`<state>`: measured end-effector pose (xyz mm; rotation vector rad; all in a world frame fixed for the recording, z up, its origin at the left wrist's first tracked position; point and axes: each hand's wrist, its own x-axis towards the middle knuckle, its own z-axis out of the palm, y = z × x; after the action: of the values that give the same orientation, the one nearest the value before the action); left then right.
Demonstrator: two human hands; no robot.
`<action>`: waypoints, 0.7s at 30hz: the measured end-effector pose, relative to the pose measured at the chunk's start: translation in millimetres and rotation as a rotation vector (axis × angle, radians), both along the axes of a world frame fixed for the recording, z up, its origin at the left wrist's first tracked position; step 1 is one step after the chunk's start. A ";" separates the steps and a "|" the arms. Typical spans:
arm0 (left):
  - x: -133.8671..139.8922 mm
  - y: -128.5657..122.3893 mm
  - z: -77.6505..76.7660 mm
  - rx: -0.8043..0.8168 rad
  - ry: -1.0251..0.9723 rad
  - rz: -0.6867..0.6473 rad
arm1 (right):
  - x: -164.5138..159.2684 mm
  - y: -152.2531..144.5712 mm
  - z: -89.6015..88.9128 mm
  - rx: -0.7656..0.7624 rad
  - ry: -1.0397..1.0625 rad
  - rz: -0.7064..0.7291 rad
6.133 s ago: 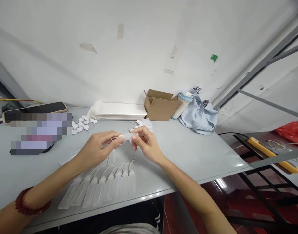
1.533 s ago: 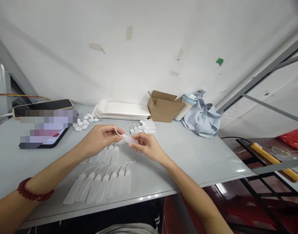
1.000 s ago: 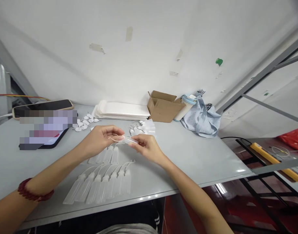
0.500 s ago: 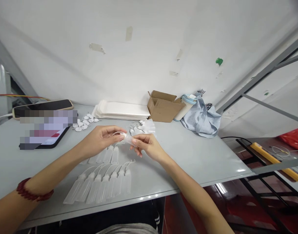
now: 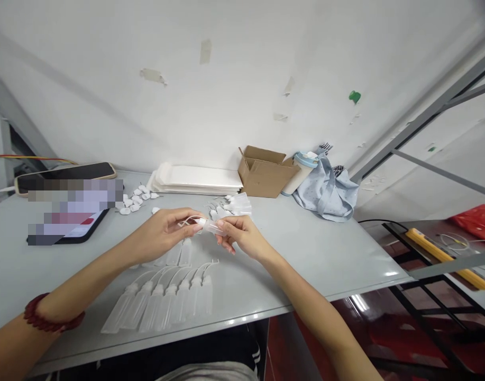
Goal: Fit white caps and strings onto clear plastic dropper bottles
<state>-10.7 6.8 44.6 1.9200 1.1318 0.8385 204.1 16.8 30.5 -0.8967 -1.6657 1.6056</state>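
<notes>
Between my two hands, above the grey table (image 5: 305, 254), is a small translucent plastic bottle (image 5: 213, 227) with a white cap and a thin curved tube. My left hand (image 5: 163, 233) pinches the cap end, thumb against fingertips. The bottle's body is gripped by my right hand (image 5: 242, 233), thumb on top and fingers curled beneath. Below them lies a row of similar bottles (image 5: 163, 307) with thin bent tubes, side by side near the front edge. More bottles (image 5: 182, 254) lie behind that row, partly hidden by my left hand. Another cluster of bottles (image 5: 238, 203) rests beyond my right hand.
White caps (image 5: 135, 201) lie in a pile at the left, beside a phone (image 5: 79, 227) and another phone (image 5: 67, 177). Along the wall stand a stack of white cards or trays (image 5: 202, 180), a cardboard box (image 5: 264, 177), a lidded cup (image 5: 300, 174) and a blue cloth bag (image 5: 329, 196).
My right hand has shifted slightly right along the bottle, and more of its clear body shows between the hands. The left hand keeps its pinch on the cap. The whole view has shifted slightly.
</notes>
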 end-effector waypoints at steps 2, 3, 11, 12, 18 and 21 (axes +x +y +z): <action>0.2 0.6 0.0 0.003 0.007 -0.020 | -0.6 -0.2 -0.1 0.009 -0.006 -0.010; 0.6 1.0 -0.1 -0.003 0.011 -0.018 | -1.1 -0.7 0.2 0.018 -0.015 -0.013; 2.5 2.0 -1.6 -0.183 0.022 0.037 | -2.2 -2.8 1.4 0.101 -0.072 -0.024; 2.4 1.7 -1.6 -0.158 0.017 0.030 | -2.0 -2.4 1.1 0.102 -0.077 -0.025; 3.6 0.4 -1.6 -0.048 0.000 0.060 | -2.0 -1.9 3.3 0.087 -0.065 -0.031; 5.1 0.4 -1.3 -0.111 0.006 0.057 | -2.4 -3.0 4.9 0.091 -0.074 -0.035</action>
<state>-5.6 7.1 43.3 1.8078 1.2167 0.7838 201.7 13.8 35.4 -0.9438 -1.7503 1.4773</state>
